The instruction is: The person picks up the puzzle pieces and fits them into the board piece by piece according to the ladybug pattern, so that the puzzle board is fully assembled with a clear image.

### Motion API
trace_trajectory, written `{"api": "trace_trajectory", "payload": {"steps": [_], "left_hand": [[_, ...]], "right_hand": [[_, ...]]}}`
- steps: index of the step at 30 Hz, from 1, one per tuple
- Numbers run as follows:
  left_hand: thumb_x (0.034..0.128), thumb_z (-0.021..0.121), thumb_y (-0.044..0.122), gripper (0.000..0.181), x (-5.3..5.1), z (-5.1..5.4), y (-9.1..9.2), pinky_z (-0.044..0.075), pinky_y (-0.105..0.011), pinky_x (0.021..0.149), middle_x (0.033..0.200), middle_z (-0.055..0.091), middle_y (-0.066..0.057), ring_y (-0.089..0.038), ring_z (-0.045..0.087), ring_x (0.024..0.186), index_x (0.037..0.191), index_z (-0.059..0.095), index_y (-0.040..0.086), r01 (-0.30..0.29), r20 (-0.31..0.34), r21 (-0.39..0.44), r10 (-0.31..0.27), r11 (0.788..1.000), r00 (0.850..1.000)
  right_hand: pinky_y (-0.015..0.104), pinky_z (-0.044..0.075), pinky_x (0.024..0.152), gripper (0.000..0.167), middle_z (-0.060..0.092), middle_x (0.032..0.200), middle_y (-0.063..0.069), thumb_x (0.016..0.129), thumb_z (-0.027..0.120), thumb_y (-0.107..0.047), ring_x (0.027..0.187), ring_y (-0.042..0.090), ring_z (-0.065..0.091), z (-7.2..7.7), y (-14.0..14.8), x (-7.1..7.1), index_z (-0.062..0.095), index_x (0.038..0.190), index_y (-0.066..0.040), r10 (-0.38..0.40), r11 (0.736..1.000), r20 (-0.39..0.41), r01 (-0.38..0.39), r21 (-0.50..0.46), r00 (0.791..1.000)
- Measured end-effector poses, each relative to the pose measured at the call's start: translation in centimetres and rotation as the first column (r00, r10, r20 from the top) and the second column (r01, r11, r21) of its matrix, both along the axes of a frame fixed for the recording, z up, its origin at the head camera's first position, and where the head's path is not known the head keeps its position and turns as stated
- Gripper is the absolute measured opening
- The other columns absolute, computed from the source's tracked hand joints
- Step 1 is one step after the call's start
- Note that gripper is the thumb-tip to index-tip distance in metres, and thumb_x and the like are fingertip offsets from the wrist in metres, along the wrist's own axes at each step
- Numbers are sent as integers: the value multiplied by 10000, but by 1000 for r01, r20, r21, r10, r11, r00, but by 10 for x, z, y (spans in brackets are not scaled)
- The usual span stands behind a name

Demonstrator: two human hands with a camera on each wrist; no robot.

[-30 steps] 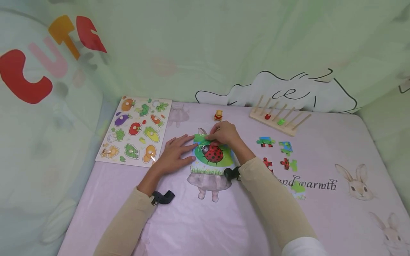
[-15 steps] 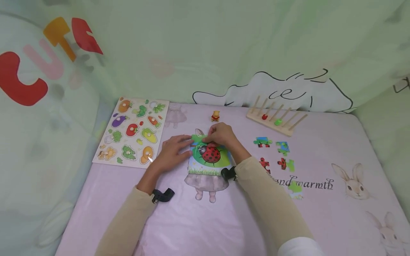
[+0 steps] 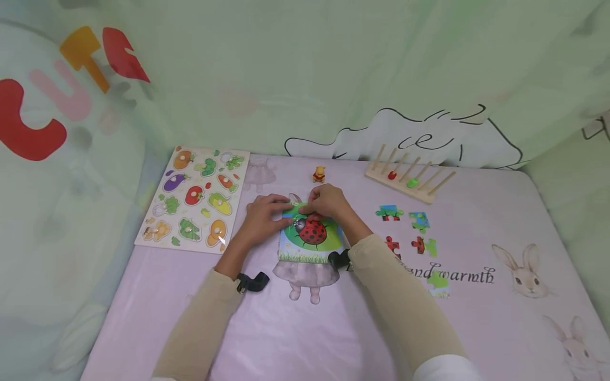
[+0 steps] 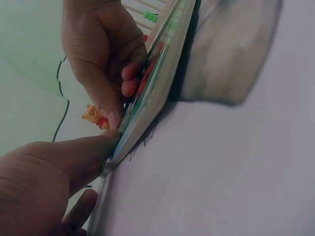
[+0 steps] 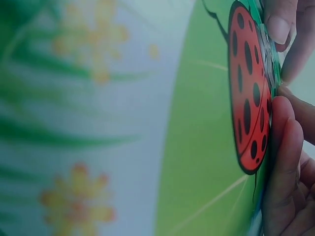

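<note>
A square ladybug puzzle board (image 3: 307, 254) lies on the table in the head view. At its upper left corner my left hand (image 3: 261, 219) rests, fingers and thumb fairly straight and touching the edge area. With thumb and index finger my right hand (image 3: 329, 202) pinches a green puzzle piece (image 3: 297, 208) at the board's top edge. The left wrist view has the left thumb (image 4: 93, 147) pressing by the corner, near the right fingertips. A big red ladybug picture (image 5: 248, 93) fills part of the right wrist view; the piece is mostly hidden by fingers there.
Several loose puzzle pieces (image 3: 420, 222) lie to the right of the board. A vegetable peg board (image 3: 190, 203) stands at the left. Behind are a small bear figure (image 3: 319, 174) and a wooden peg rack (image 3: 405, 182) with red and green beads.
My left hand has shifted slightly up and in toward the board's corner, its fingers drawn closer together. The right hand keeps its pinch at the top edge. The whole view has shifted a little.
</note>
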State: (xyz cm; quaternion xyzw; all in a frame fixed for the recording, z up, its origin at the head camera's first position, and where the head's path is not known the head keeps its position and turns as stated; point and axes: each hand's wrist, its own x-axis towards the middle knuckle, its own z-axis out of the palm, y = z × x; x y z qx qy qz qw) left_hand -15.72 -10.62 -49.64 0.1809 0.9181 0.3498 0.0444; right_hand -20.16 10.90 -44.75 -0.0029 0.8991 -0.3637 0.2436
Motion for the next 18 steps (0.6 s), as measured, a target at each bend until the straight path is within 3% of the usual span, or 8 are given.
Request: {"api": "trace_trajectory", "payload": {"steps": [13, 18], "left_hand": [[908, 779, 319, 383, 1, -2, -1, 345, -520, 949, 1404, 635, 8, -269, 546, 1275, 1273, 738, 212, -13, -4, 27, 13, 1000, 1000], [903, 783, 315, 371, 1, -3, -1, 343, -517, 948, 1389, 643, 11, -268, 552, 1260, 1261, 746, 225, -7, -26, 36, 8, 999, 1000]], "right_hand": [[181, 495, 529, 241, 603, 622, -50, 848, 846, -241, 505, 37, 594, 1, 3, 0, 655, 827, -97, 4, 998, 64, -1, -57, 998], [191, 499, 537, 238, 604, 597, -57, 846, 848, -239, 504, 43, 601, 0, 3, 0, 658, 821, -98, 10, 998, 54, -7, -59, 998]]}}
